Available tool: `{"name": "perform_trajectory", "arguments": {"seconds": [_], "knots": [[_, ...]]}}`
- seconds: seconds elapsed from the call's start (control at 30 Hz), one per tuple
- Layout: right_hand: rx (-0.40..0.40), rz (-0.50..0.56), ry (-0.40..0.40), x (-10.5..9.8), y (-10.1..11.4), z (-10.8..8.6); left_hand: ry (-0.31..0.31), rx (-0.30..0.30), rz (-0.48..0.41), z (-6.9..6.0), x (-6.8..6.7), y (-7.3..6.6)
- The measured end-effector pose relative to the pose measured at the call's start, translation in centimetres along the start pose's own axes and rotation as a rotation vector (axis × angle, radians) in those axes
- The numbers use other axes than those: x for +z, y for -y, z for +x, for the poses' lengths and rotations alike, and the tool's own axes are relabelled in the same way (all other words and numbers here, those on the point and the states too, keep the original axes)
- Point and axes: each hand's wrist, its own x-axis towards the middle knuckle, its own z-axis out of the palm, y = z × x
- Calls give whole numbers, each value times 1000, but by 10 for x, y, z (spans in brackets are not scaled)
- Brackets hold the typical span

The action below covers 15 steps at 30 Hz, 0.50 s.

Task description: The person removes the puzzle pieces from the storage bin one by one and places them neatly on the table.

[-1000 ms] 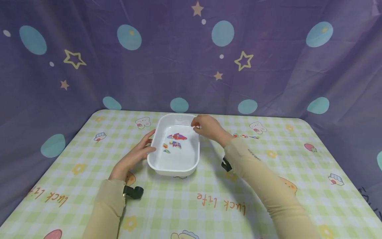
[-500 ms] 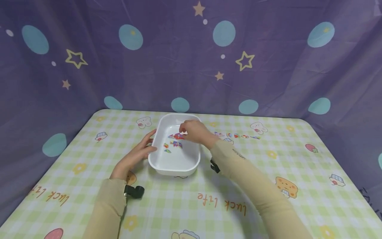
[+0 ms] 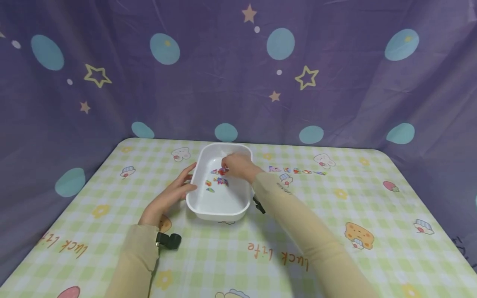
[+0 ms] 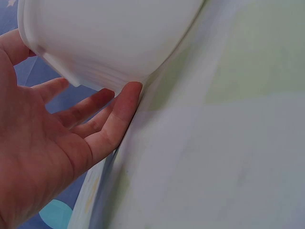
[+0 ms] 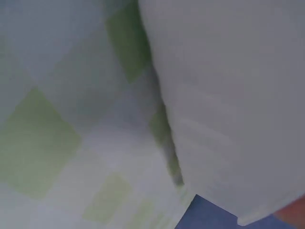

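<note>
A white tray (image 3: pixel 220 207) with rounded corners stands on the table; its outer wall also fills much of the right wrist view. My left hand (image 3: pixel 171 196) holds the tray's left side, thumb at the rim and fingers against the outer wall, as the left wrist view shows. Inside lie several small, flat, brightly coloured cutouts. My right hand (image 3: pixel 238 166) reaches in over the right rim, fingers bent, tips at a red-and-blue cutout (image 3: pixel 222 171). Whether they pinch it is hidden. Nearer the front are a blue-and-purple cutout (image 3: pixel 222 181) and a green one (image 3: pixel 210 190).
Right of the tray, several similar cutouts form a row, from a pinkish one (image 3: pixel 275 169) to a green-and-blue one (image 3: pixel 320 173). A green-checked cloth (image 3: pixel 208 256) with printed figures covers the table. Behind hangs a purple curtain (image 3: pixel 231 74).
My right hand has moved left from the tray's right rim and down to the red-and-blue cutout. More of the row on the table shows. My left hand stays at the tray.
</note>
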Motion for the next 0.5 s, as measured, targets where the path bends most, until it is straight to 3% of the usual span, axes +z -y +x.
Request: {"name": "perform_trajectory", "arguments": {"seconds": [0.23, 0.5], "knots": [[53, -86, 29, 8, -1, 3, 10, -4, 4, 1, 1, 2], [70, -92, 33, 9, 2, 3, 2, 6, 1, 0, -1, 2]]}}
